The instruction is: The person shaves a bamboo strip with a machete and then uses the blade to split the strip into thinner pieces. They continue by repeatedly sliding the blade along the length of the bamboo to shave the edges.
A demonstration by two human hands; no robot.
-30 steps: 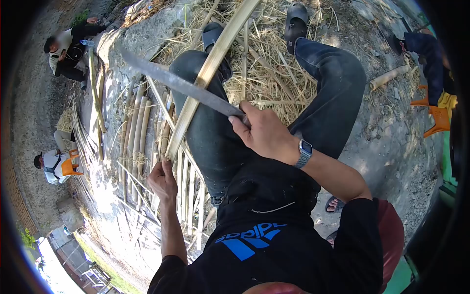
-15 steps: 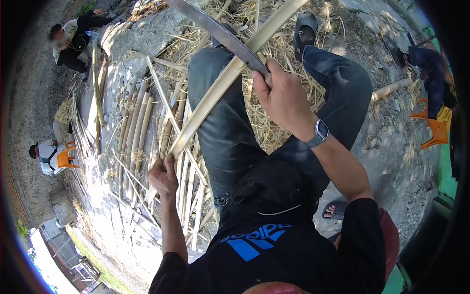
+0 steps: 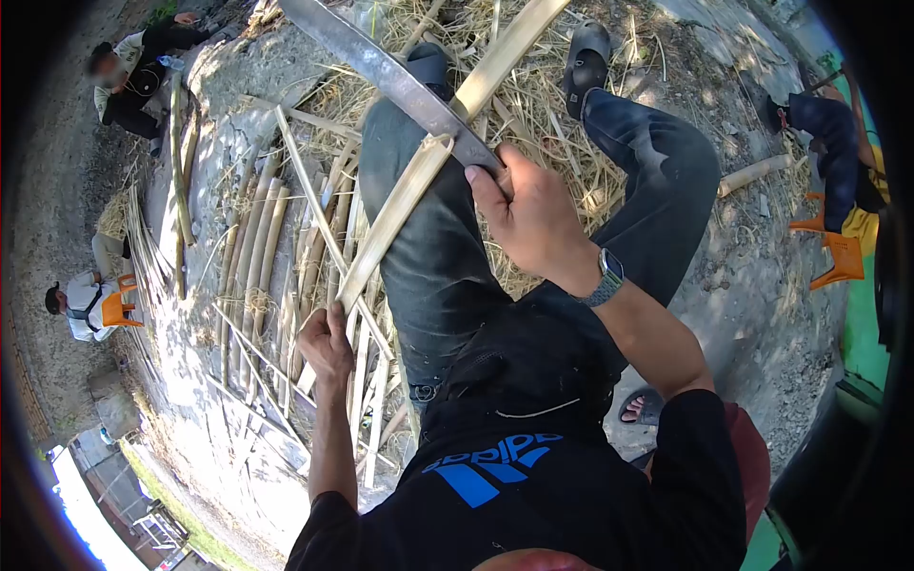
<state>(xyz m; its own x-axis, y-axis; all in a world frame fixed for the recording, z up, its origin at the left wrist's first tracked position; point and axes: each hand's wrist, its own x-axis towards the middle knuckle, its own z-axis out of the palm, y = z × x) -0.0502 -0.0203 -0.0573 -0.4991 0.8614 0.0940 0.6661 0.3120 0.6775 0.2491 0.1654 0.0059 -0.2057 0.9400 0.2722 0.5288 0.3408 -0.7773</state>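
A long, flat bamboo strip (image 3: 400, 205) slants across the thigh, its lower end pinched in my left hand (image 3: 327, 341). My right hand (image 3: 535, 214) grips the handle of a machete (image 3: 386, 88). The broad dark blade points up and left and lies across the strip. Just below the blade, a curled shaving shows on the strip's surface. Beyond the blade the strip carries on toward the top of the view. Most of the machete's handle is hidden inside my fist.
Bamboo poles (image 3: 252, 252) and split strips (image 3: 367, 395) lie on the ground at the left. Straw-like shavings (image 3: 533, 105) cover the ground between the feet. One person sits on an orange chair (image 3: 121, 303) at the left, another squats at upper left. Another orange chair (image 3: 838, 262) stands at the right.
The machete and my right hand have moved slightly down and left along the strip. A curled shaving now shows below the blade. My left hand keeps its hold.
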